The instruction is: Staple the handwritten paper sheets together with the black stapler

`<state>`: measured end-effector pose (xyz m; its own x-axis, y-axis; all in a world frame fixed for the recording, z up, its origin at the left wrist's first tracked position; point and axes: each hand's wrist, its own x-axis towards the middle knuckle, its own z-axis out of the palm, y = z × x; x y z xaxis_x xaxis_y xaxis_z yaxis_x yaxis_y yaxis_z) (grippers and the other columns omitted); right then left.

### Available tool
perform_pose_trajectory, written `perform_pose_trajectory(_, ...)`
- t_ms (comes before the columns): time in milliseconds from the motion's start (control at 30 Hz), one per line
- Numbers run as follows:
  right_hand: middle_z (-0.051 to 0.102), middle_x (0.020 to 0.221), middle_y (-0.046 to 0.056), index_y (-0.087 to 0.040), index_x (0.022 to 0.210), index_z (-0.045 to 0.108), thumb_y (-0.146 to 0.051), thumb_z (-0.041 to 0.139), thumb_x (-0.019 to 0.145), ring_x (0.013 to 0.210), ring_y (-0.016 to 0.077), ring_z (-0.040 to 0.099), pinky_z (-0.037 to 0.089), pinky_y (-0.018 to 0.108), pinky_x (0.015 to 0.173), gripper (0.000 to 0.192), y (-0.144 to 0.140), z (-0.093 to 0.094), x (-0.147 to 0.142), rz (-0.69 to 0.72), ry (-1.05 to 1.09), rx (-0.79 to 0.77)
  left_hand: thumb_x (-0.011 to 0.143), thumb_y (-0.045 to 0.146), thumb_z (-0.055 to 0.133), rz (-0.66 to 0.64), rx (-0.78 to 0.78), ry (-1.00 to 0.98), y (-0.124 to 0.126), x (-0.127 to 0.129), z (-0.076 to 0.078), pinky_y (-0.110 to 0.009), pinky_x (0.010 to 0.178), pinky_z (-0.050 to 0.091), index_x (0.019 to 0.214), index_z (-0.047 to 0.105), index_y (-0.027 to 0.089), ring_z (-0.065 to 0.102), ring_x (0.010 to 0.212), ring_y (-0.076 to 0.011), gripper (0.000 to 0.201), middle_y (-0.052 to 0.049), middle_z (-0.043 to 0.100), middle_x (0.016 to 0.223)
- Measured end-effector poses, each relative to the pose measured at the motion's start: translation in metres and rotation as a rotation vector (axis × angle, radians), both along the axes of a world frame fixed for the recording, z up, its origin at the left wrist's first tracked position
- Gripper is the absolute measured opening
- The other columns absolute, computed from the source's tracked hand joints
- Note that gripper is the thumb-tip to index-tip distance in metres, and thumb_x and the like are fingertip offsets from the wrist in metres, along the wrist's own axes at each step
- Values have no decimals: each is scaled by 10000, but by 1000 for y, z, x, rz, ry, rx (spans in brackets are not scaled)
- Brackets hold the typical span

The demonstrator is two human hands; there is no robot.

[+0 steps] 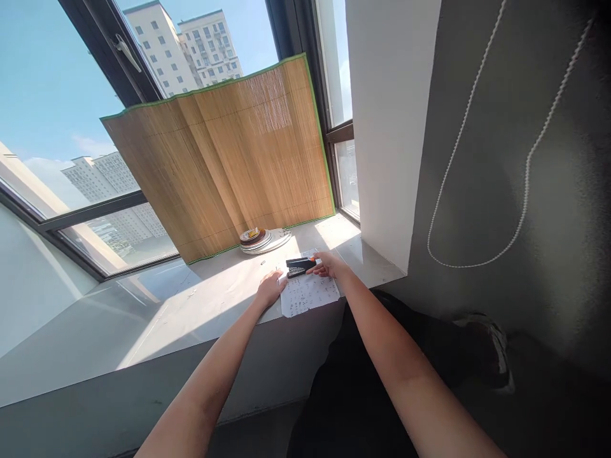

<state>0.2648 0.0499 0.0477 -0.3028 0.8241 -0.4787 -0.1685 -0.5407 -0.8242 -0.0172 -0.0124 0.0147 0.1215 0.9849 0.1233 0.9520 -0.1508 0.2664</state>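
Item: one paper (pixel 310 298), white, covered in handwriting, lying on the window sill (pixel 191 299) with its near end at the sill's front edge; landmark for all entries below.

Item: one stapler (pixel 299 268), black, a touch of orange at its right end, over the far part of the paper. Whether it touches the sheet I cannot tell.

Item: my right grip (pixel 328 264), at the paper's far right side, fingers and thumb clamped on the stapler's right end.

Item: my left grip (pixel 270 288), resting at the paper's left edge, fingers close together; whether it pinches the sheet I cannot tell.

Item: one stack of plates (pixel 262 243), a brown one near the top, beyond the paper and slightly left.

Item: one slatted mat (pixel 238 159), tan, green-edged, upright against the window, beyond the paper.

Item: one beaded cord (pixel 465 266), white, looped, well right of the paper.
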Motion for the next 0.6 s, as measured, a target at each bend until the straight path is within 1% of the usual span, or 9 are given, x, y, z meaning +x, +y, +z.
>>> perform_pose_trajectory(67, 835, 948, 230, -75, 1501, 517, -358, 534, 1134, 525, 220, 727, 563, 254, 383, 463, -3, 2, -2, 44, -20, -66, 1098, 482, 518, 2, 1, -4, 0, 0, -1, -511, 1318, 364, 1546, 646, 173, 485, 1590, -363, 559, -161, 573, 1687)
perform_pose_trajectory(133, 827, 943, 235, -63, 1473, 551, -361, 561, 1125, 573, 248, 770, 586, 257, 388, 459, -4, 3, -4, 60, -33, -113, 1100, 490, 520, 3, 2, -3, 1, -1, -1, -505, 1318, 367, 1541, 652, 190, 489, 1589, -356, 550, -151, 578, 1684)
perform_pose_trajectory(200, 819, 948, 234, -61, 1480, 551, -340, 577, 1118, 617, 267, 798, 625, 272, 422, 458, -5, 3, -7, 58, -15, -111, 1102, 494, 519, 1, -1, -1, 1, -1, -2, -503, 1323, 361, 1543, 652, 205, 480, 1597, -350, 544, -139, 580, 1686)
perform_pose_trajectory(333, 805, 1036, 248, -67, 1573, 451, -265, 508, 1137, 770, 300, 845, 711, 337, 555, 482, -7, 1, -10, 49, 61, -79, 1086, 464, 535, -15, -4, -11, 2, -2, -3, -517, 1337, 341, 1542, 650, 195, 458, 1614, -356, 542, -138, 574, 1693)
perform_pose_trajectory(400, 795, 1087, 248, -75, 1592, 414, -229, 490, 1131, 835, 301, 853, 728, 352, 601, 492, -7, 1, -11, 31, 109, -93, 1072, 458, 549, -13, -2, -14, 3, -3, -3, -524, 1333, 346, 1536, 655, 195, 467, 1605, -362, 544, -142, 579, 1687)
perform_pose_trajectory(500, 776, 1148, 245, -84, 1583, 403, -195, 487, 1113, 867, 289, 851, 731, 346, 615, 490, -9, 2, -12, -4, 136, -123, 1060, 465, 563, -12, 5, -10, 4, -3, -4, -514, 1322, 364, 1518, 669, 196, 499, 1579, -361, 542, -142, 602, 1664)
perform_pose_trajectory(600, 749, 1221, 289, -56, 1575, 396, -198, 467, 1122, 877, 281, 849, 731, 337, 627, 481, -11, 3, -12, -17, 157, -128, 1051, 465, 574, -23, 6, -21, 5, -3, -5, -499, 1317, 371, 1495, 683, 191, 521, 1560, -355, 533, -139, 620, 1646)
